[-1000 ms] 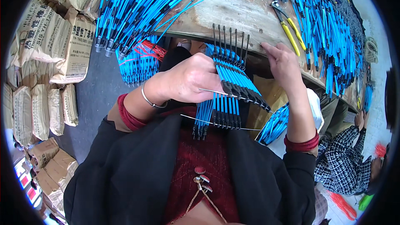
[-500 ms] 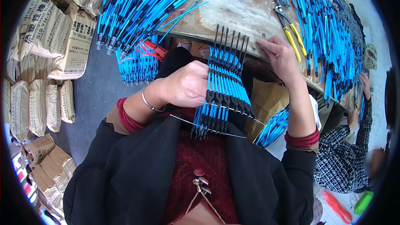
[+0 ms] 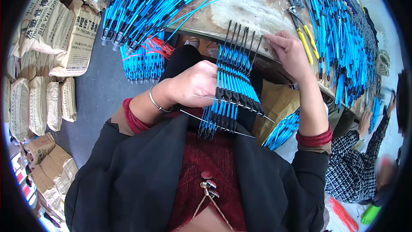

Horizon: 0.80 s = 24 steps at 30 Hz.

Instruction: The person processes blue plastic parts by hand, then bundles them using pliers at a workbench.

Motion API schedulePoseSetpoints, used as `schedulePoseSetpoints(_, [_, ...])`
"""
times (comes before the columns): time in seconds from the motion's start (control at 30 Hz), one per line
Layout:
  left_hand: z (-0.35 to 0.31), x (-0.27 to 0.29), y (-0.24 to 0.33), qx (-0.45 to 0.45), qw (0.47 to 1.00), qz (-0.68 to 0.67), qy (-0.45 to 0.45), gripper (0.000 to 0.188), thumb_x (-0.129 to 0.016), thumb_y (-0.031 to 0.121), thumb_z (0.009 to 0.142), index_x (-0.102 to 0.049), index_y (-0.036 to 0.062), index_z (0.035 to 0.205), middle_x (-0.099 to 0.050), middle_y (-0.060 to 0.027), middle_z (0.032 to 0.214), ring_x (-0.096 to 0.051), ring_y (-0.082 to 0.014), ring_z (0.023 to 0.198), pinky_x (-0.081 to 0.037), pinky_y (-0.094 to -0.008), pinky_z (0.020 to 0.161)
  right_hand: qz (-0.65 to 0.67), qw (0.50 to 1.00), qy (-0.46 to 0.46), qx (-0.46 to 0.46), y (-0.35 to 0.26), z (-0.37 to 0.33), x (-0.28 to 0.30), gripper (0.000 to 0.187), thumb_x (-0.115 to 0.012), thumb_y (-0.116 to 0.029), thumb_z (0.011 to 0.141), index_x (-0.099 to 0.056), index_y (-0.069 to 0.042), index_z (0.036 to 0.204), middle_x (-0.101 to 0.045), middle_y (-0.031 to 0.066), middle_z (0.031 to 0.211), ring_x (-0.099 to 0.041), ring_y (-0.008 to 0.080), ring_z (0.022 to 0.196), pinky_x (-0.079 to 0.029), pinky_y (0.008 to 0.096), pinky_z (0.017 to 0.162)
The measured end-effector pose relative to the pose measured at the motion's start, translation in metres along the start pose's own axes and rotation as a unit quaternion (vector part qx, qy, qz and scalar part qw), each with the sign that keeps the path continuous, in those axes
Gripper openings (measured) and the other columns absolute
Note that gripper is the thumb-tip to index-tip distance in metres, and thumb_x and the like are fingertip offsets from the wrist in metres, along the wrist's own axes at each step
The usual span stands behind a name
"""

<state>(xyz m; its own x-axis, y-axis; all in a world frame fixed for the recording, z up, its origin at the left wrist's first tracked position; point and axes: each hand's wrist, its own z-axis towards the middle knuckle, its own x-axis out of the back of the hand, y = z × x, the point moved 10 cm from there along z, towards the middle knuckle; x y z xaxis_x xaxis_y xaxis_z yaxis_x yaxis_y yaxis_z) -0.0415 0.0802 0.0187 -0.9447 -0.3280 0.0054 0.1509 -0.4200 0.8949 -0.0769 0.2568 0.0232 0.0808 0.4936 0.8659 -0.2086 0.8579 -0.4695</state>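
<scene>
My left hand [image 3: 195, 83] grips a flat row of blue-and-black rods [image 3: 229, 88] with dark metal tips that point up toward the bench. Two thin wires [image 3: 214, 124] run across the row's lower half. My right hand [image 3: 289, 51] rests at the edge of the wooden bench [image 3: 244, 10], its fingers on the rod tips at the top right of the row. Whether it pinches a tip I cannot tell.
Heaps of the same blue rods lie on the bench at left [image 3: 146, 4] and right [image 3: 339, 38]. Yellow-handled pliers [image 3: 304, 38] lie near my right hand. Paper sacks [image 3: 47, 60] are stacked on the floor at left. Another person [image 3: 360, 163] sits at lower right.
The row of rods has swung more upright, its tips now against the bench edge. My right hand has stayed near the tips at the bench edge.
</scene>
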Motion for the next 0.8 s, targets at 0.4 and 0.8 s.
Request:
schedulePoseSetpoints(0.4, [0.000, -0.005, -0.011, 0.135, 0.982, -0.133, -0.024, 0.067, -0.067, 0.039, 0.071, -0.054, -0.0112, 0.112, -0.059, -0.0220, 0.112, -0.058, -0.0279, 0.105, -0.042, -0.0351, 0.095, 0.012, 1.000, -0.013, 0.000, 0.003, 0.004, -0.002, 0.021, -0.058, -0.002, 0.081, -0.066, -0.007, 0.099, -0.056, 0.0085, 0.077, -0.055, 0.0216, 0.071, -0.044, 0.0294, 0.066])
schedulePoseSetpoints(0.8, [-0.004, -0.001, -0.020, 0.188, 0.963, -0.193, 0.017, 0.056, -0.066, 0.027, 0.072, -0.054, -0.0115, 0.112, -0.059, -0.0213, 0.112, -0.058, -0.0273, 0.106, -0.041, -0.0360, 0.096, -0.040, 0.999, -0.018, 0.029, -0.008, 0.023, -0.008, 0.015, -0.059, -0.004, 0.080, -0.064, -0.004, 0.095, -0.059, 0.0099, 0.081, -0.059, 0.0256, 0.075, -0.046, 0.0311, 0.068])
